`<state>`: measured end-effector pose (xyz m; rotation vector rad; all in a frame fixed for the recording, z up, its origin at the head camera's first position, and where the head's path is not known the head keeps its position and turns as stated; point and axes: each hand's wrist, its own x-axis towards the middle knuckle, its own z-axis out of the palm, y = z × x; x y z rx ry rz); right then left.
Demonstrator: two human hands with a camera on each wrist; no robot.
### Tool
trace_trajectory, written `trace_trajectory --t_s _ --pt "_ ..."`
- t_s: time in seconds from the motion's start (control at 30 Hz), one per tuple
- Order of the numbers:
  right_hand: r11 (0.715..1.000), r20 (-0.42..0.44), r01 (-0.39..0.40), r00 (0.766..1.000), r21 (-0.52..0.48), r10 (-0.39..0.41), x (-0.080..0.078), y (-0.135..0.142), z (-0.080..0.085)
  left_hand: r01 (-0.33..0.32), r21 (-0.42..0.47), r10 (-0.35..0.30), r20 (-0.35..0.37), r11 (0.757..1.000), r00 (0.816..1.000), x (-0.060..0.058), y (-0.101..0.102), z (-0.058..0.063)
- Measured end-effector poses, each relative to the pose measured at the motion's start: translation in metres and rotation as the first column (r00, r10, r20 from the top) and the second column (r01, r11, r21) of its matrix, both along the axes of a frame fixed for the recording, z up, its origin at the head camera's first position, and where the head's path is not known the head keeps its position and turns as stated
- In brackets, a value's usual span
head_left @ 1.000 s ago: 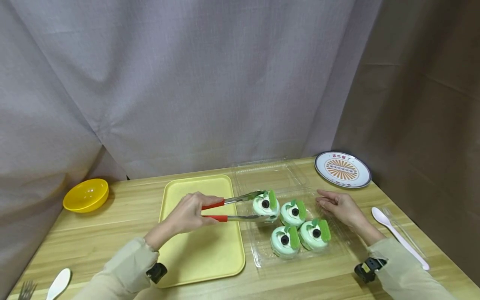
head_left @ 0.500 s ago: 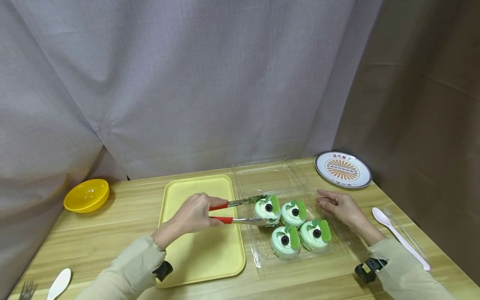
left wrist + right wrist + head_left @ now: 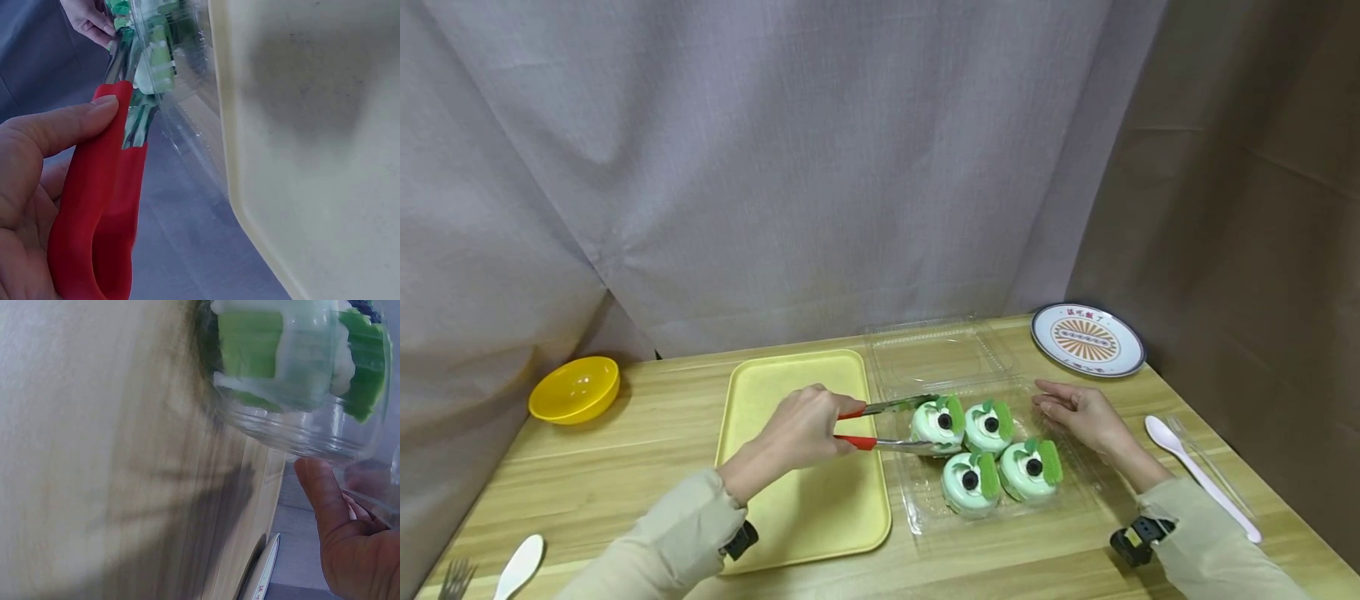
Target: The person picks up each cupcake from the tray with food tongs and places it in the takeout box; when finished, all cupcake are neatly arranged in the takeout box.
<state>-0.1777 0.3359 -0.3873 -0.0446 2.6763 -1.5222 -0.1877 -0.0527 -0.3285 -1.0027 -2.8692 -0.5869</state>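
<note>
In the head view my left hand (image 3: 807, 427) grips a pair of tongs (image 3: 867, 443) by the red handles. The tongs' metal tips lie on either side of a pale green cake (image 3: 938, 425), topped with cream, a dark cookie and a green slice. This cake sits at the back left of a clear plastic container (image 3: 925, 512), beside several like it. The left wrist view shows my thumb pressed along the red handle (image 3: 87, 206). My right hand (image 3: 1086, 419) rests at the container's right side; in the right wrist view the thumb (image 3: 322, 494) touches its clear wall (image 3: 300, 434).
A yellow tray (image 3: 820, 533) lies left of the container, below my left hand. Further left are a yellow bowl (image 3: 574, 390), a white spoon (image 3: 520, 567) and a fork (image 3: 456, 579). A printed plate (image 3: 1086, 340) and a pale spoon (image 3: 1202, 475) stand on the right.
My left hand has moved right and slightly toward me with the tongs. The cake between the tips has shifted the same way, closer to the other cakes. My right hand stays put.
</note>
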Motion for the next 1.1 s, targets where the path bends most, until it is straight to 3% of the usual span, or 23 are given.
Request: trace_trajectory --t_s 0.8,1.1 --pt "1.0 -0.033 -0.02 0.999 0.003 0.02 -0.002 0.003 -0.003 -0.022 -0.016 0.022 0.017 1.0 1.0 0.003 0.01 0.012" --pt "1.0 -0.012 -0.003 1.0 0.013 0.004 -0.002 0.002 -0.002 -0.024 -0.028 0.025 0.054 0.999 0.998 0.003 0.01 0.016"
